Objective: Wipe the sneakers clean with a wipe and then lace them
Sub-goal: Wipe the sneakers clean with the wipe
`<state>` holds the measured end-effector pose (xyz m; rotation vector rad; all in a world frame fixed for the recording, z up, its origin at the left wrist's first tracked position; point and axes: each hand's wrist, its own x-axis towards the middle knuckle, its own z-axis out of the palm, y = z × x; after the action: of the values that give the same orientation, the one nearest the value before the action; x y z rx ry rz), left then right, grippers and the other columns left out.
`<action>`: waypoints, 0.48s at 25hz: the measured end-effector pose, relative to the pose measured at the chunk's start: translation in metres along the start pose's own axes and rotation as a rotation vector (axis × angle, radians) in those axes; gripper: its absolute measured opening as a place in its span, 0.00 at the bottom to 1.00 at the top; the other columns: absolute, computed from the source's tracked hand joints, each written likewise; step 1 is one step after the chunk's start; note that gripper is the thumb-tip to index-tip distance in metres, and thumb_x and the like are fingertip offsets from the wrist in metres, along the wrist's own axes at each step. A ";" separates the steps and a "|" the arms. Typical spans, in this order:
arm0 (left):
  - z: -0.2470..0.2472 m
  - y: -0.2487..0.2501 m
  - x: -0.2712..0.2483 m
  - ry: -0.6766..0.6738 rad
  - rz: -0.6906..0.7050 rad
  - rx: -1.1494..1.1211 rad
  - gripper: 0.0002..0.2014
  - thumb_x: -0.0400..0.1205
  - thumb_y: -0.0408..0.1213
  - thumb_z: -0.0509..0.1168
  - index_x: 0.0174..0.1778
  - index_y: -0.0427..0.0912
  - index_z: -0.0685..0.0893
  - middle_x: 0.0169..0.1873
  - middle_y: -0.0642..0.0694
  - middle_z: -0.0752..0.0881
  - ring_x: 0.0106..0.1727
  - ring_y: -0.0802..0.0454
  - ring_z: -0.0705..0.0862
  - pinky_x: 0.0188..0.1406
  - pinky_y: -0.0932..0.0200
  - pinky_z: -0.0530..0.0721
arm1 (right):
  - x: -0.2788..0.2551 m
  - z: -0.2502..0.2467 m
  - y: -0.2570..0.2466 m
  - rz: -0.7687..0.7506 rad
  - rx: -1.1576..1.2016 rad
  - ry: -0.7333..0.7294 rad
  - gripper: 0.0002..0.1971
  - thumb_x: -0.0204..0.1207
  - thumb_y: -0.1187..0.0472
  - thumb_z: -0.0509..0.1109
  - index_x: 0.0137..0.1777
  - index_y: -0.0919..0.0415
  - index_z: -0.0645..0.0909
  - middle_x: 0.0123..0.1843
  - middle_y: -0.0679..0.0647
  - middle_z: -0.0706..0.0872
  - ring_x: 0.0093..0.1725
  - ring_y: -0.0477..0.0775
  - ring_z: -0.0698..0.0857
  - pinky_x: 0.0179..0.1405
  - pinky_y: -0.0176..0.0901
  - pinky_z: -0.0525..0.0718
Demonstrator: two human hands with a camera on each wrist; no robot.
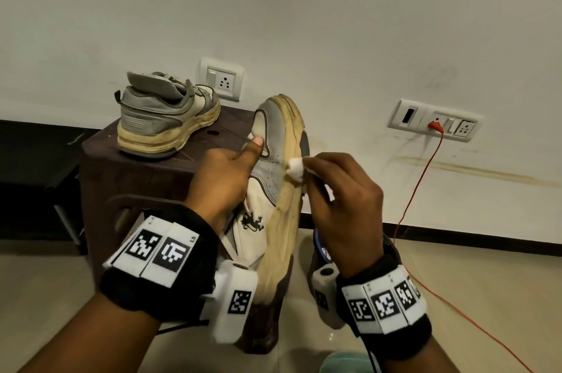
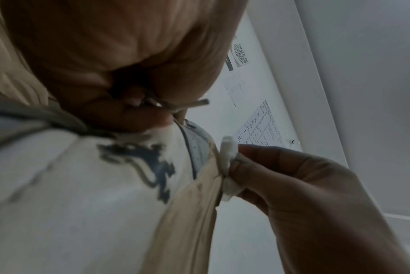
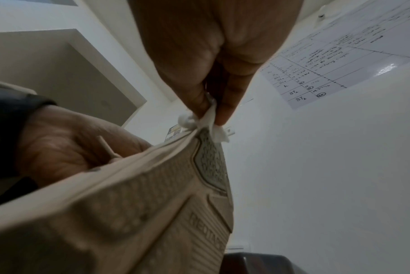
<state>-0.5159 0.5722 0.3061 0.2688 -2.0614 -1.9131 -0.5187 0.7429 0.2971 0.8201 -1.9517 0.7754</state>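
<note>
Left hand: the left hand (image 1: 219, 181) grips the held sneaker (image 1: 273, 190) at its upper, thumb laid along the side.
Right hand: the right hand (image 1: 343, 199) pinches a crumpled white wipe (image 1: 296, 169) against the yellowed midsole edge.
Beyond: the second sneaker (image 1: 167, 117) stands on a dark stool (image 1: 146, 172), past the left hand.

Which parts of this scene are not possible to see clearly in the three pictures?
- Left hand fingers: head view, hidden behind the held sneaker.
- Laces: none seen clearly; left wrist view is blurred, with only a lace tip visible.
- Sole lettering: right wrist view, blurred.
- Wall chart: writing too small.
- Second sneaker on the stool: far side hidden.
- Teal object: cut off by the bottom edge.
</note>
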 end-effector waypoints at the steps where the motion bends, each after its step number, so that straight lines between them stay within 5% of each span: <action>1: 0.004 -0.001 -0.004 -0.024 -0.019 -0.009 0.32 0.77 0.62 0.65 0.32 0.30 0.82 0.28 0.33 0.83 0.27 0.46 0.80 0.34 0.51 0.78 | 0.003 -0.001 0.002 0.011 -0.011 0.053 0.08 0.75 0.66 0.72 0.51 0.68 0.87 0.48 0.59 0.87 0.46 0.53 0.86 0.43 0.46 0.87; 5: 0.003 0.004 -0.005 0.007 -0.091 -0.114 0.27 0.79 0.56 0.66 0.34 0.30 0.84 0.30 0.34 0.86 0.30 0.45 0.84 0.38 0.50 0.82 | -0.002 0.003 -0.006 -0.018 0.010 -0.098 0.11 0.75 0.61 0.66 0.51 0.65 0.87 0.49 0.56 0.87 0.46 0.52 0.85 0.44 0.45 0.86; 9: -0.015 0.003 0.010 0.077 -0.162 -0.191 0.33 0.78 0.57 0.66 0.51 0.21 0.82 0.46 0.24 0.87 0.41 0.31 0.88 0.46 0.35 0.86 | -0.011 0.011 -0.011 -0.086 0.033 -0.359 0.11 0.74 0.60 0.68 0.52 0.61 0.88 0.48 0.55 0.87 0.45 0.52 0.86 0.41 0.48 0.89; 12: -0.012 0.002 0.010 0.029 -0.200 -0.246 0.28 0.80 0.55 0.65 0.43 0.27 0.84 0.30 0.39 0.88 0.27 0.49 0.86 0.26 0.56 0.86 | -0.009 0.017 -0.006 -0.030 -0.008 -0.221 0.08 0.72 0.65 0.75 0.51 0.64 0.88 0.47 0.56 0.87 0.44 0.52 0.85 0.40 0.46 0.88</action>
<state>-0.5211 0.5574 0.3103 0.4549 -1.8143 -2.2407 -0.5182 0.7289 0.2828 0.9622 -2.1299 0.6817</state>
